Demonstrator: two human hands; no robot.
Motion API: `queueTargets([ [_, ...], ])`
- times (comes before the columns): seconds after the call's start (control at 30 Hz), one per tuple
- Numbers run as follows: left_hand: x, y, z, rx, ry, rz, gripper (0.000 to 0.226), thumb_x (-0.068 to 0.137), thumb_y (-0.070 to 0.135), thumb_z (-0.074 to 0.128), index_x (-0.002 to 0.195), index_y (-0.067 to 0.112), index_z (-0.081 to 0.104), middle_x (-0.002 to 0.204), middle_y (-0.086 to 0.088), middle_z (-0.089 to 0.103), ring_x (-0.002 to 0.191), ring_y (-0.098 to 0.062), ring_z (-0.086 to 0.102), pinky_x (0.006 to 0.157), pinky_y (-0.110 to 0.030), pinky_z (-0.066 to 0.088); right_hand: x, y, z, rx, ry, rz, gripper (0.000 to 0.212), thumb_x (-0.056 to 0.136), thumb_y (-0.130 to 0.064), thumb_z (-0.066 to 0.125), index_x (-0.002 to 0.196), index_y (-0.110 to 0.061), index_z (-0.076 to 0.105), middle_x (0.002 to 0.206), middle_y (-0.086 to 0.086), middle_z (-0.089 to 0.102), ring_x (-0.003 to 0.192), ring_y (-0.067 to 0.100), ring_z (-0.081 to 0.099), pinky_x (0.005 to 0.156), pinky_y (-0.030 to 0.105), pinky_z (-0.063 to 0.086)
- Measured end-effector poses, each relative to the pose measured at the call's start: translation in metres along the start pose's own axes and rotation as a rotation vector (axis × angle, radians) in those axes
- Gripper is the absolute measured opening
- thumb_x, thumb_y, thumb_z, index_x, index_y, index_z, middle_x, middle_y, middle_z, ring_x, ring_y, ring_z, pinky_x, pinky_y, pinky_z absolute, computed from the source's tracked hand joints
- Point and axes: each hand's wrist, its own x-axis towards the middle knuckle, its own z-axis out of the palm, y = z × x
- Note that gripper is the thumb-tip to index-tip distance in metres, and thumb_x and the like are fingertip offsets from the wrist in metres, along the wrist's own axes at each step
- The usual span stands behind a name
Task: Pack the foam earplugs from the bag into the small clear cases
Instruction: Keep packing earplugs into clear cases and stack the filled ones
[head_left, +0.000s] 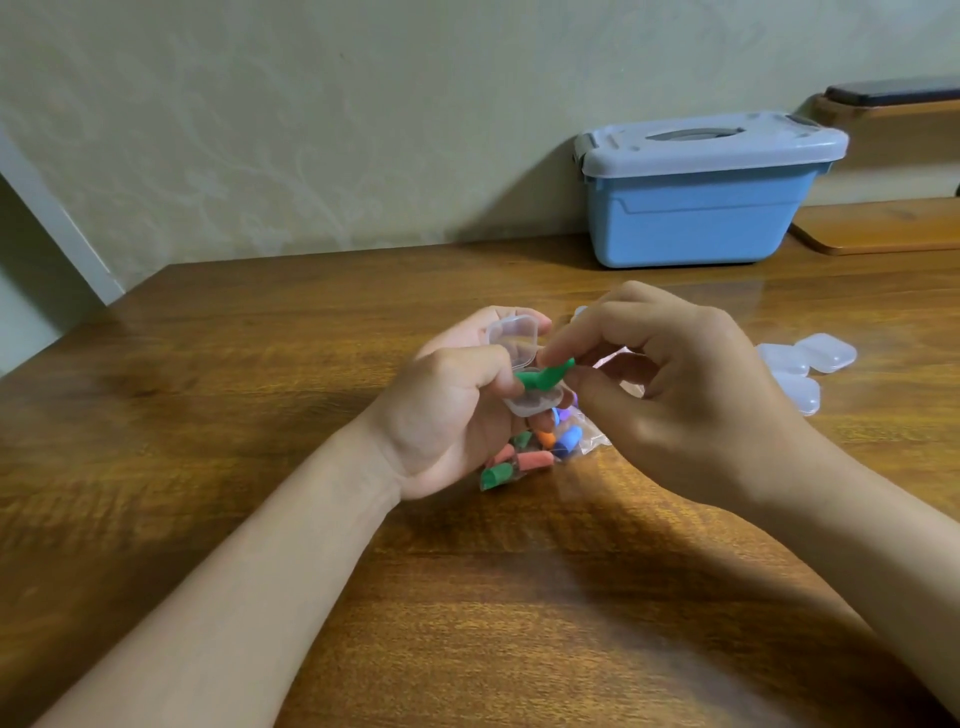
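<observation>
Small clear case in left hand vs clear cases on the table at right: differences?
The small clear plastic case held in the left hand is open, lid up; the clear plastic cases on the wooden table are shut. The held case has green foam earplugs at it; the table ones show no colour inside. Both are rounded-square and translucent.
</observation>
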Motion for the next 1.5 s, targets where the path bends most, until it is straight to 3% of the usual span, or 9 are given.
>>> queueTargets([
  [0.2,-0.0001,-0.0009,-0.0006,-0.006,-0.015,-0.006,0.051,0.073,0.0,0.042,0.122,0.007,0.05,0.107,-0.021,0.057,0.085,-0.026,0.062,0.073,-0.037,0.051,-0.0011,0.0005,0.0007,-0.072,0.017,-0.079,0.026,0.081,0.003,0.069,0.095,-0.017,0.077,0.095,-0.002,0.063,0.085,0.014,0.065,0.067,0.034,0.057],
  [0.4,0.001,-0.0026,-0.0015,-0.044,-0.054,-0.027,0.062,0.083,0.014,0.044,0.143,-0.002,0.04,0.124,-0.029,0.052,0.113,-0.04,0.046,0.114,-0.059,0.032,-0.0011,-0.0033,0.0016,-0.146,0.026,-0.163,0.031,0.077,0.009,0.069,0.097,-0.014,0.067,0.089,-0.006,0.065,0.077,0.01,0.061,0.062,0.029,0.052],
  [0.63,-0.0017,-0.0032,-0.0006,-0.032,-0.067,0.003,0.037,0.088,0.014,0.04,0.122,0.005,0.051,0.096,-0.013,0.062,0.09,-0.027,0.055,0.081,-0.044,0.041,-0.0038,-0.004,0.0059,-0.081,-0.052,-0.182,0.036,0.08,-0.003,0.062,0.112,-0.017,0.068,0.095,-0.011,0.072,0.088,0.008,0.067,0.07,0.027,0.054],
  [0.83,0.0015,-0.0035,-0.0007,-0.059,-0.074,0.024,0.045,0.079,-0.002,0.043,0.123,0.003,0.051,0.106,-0.019,0.064,0.107,-0.036,0.055,0.089,-0.043,0.045,-0.0024,-0.0025,0.0042,-0.071,-0.001,-0.176,0.039,0.082,0.005,0.069,0.116,-0.012,0.065,0.094,-0.006,0.069,0.085,0.008,0.064,0.073,0.024,0.054],
  [0.93,0.0035,-0.0046,-0.0006,-0.036,-0.072,0.019,0.06,0.078,-0.004,0.041,0.138,0.002,0.046,0.124,-0.031,0.057,0.114,-0.041,0.055,0.095,-0.049,0.048,-0.0023,-0.0027,0.0035,-0.08,0.001,-0.175,0.04,0.081,0.007,0.07,0.116,-0.012,0.063,0.091,-0.007,0.068,0.083,0.009,0.064,0.073,0.025,0.054],
  [1.0,0.0041,-0.0052,-0.0003,-0.02,-0.059,0.025,0.056,0.078,-0.004,0.042,0.133,0.003,0.049,0.121,-0.034,0.055,0.111,-0.045,0.05,0.096,-0.057,0.042,-0.003,-0.0021,0.0035,-0.082,-0.007,-0.183,0.038,0.082,0.005,0.069,0.115,-0.013,0.063,0.09,-0.008,0.069,0.082,0.009,0.063,0.074,0.025,0.053],
  [1.1,0.0043,-0.0055,-0.0005,-0.02,-0.039,0.035,0.046,0.082,-0.005,0.035,0.124,0.001,0.052,0.107,-0.026,0.058,0.1,-0.041,0.05,0.085,-0.049,0.045,-0.0036,-0.0013,0.0048,-0.083,-0.022,-0.183,0.034,0.083,-0.002,0.068,0.115,-0.014,0.064,0.089,-0.012,0.07,0.084,0.007,0.063,0.075,0.023,0.051],
  [1.27,0.0037,-0.0035,-0.0009,-0.036,0.012,0.002,0.057,0.084,0.001,0.038,0.14,-0.006,0.042,0.118,-0.028,0.052,0.104,-0.04,0.046,0.092,-0.053,0.038,-0.0028,-0.0009,0.0054,-0.09,-0.008,-0.163,0.029,0.085,-0.006,0.068,0.112,-0.016,0.067,0.091,-0.014,0.074,0.085,0.005,0.064,0.068,0.009,0.045],
  [1.5,-0.0003,-0.0014,-0.0009,-0.033,-0.006,-0.004,0.053,0.085,-0.003,0.033,0.137,-0.006,0.044,0.111,-0.024,0.054,0.101,-0.04,0.048,0.089,-0.052,0.043,-0.0034,-0.0017,0.0051,-0.026,-0.034,-0.144,0.034,0.085,0.004,0.07,0.113,-0.015,0.068,0.091,-0.011,0.073,0.088,0.005,0.068,0.075,0.024,0.055],
])
